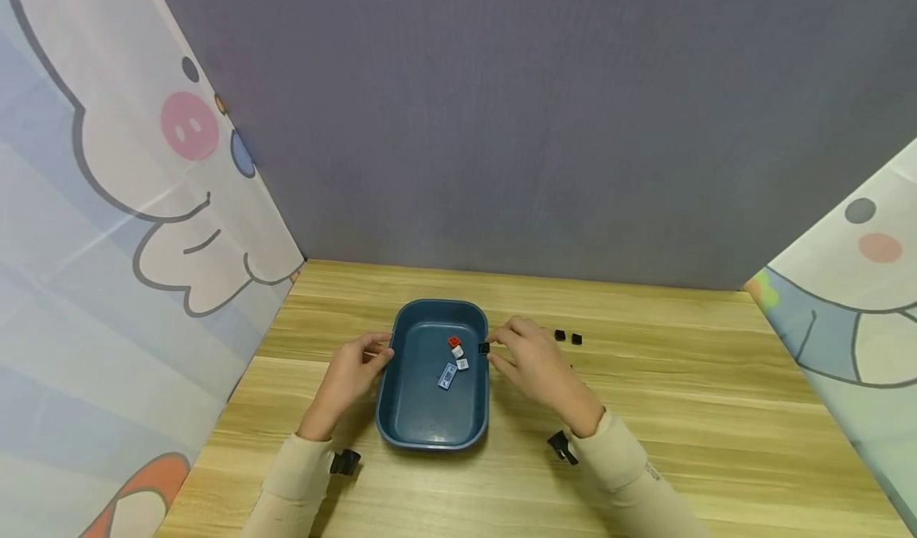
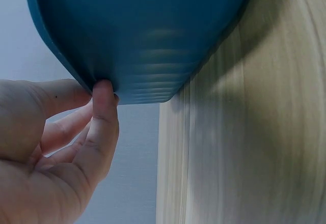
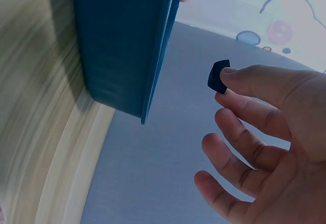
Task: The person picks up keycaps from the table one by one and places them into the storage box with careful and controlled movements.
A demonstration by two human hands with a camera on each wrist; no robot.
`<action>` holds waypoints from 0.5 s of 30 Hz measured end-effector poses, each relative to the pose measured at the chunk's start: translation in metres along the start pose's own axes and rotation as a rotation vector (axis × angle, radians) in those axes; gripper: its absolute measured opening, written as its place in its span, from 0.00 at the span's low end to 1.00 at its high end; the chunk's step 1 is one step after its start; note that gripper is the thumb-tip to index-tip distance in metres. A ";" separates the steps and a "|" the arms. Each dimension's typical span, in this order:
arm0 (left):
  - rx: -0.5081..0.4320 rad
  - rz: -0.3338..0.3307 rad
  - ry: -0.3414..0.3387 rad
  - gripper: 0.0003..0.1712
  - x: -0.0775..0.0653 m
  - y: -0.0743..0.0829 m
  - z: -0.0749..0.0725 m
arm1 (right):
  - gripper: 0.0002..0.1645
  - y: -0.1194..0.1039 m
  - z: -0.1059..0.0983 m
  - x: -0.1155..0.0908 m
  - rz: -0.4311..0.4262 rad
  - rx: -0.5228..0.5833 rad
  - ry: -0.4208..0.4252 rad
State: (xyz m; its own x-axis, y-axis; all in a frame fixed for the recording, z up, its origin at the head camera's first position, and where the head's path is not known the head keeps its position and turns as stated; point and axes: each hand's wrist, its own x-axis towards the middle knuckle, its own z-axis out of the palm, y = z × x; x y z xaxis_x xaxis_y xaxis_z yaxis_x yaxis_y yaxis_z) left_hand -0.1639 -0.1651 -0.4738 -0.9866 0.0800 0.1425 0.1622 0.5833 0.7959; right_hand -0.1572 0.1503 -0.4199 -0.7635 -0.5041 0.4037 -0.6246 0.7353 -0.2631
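Observation:
A dark blue tray [image 1: 423, 419] sits on the table, its left rim pinched by my left hand [image 1: 351, 375]. In the left wrist view, thumb and index finger [image 2: 105, 112] meet at that rim. My right hand [image 1: 533, 363] holds a black keycap [image 3: 218, 76] between thumb and index finger, at the tray's right rim in the head view; the other fingers are spread. Inside the tray lie a red keycap [image 1: 454, 341], two white keycaps [image 1: 462, 364] and a longer pale blue keycap [image 1: 447, 376].
Two more black keycaps [image 1: 560, 335] lie on the wooden table [image 1: 680, 411] right of the tray. Another small dark bit shows beside the right wrist, mostly hidden. A grey panel [image 1: 501, 124] stands behind the table, with printed cloths [image 1: 107, 164] at both sides.

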 end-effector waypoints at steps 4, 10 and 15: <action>0.003 -0.004 -0.002 0.16 0.000 0.000 0.000 | 0.13 -0.004 0.002 0.003 -0.025 -0.009 0.017; 0.008 0.002 -0.003 0.16 0.000 0.001 -0.001 | 0.14 -0.007 0.003 0.004 -0.016 0.030 -0.007; 0.006 0.006 -0.001 0.16 0.000 0.001 -0.001 | 0.14 -0.006 0.000 0.003 0.011 0.021 -0.016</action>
State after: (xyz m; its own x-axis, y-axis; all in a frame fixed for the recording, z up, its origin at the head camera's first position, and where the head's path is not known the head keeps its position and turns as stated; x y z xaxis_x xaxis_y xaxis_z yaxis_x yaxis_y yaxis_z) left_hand -0.1637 -0.1651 -0.4725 -0.9856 0.0843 0.1468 0.1681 0.5878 0.7914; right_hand -0.1556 0.1443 -0.4173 -0.7728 -0.5031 0.3868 -0.6193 0.7311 -0.2864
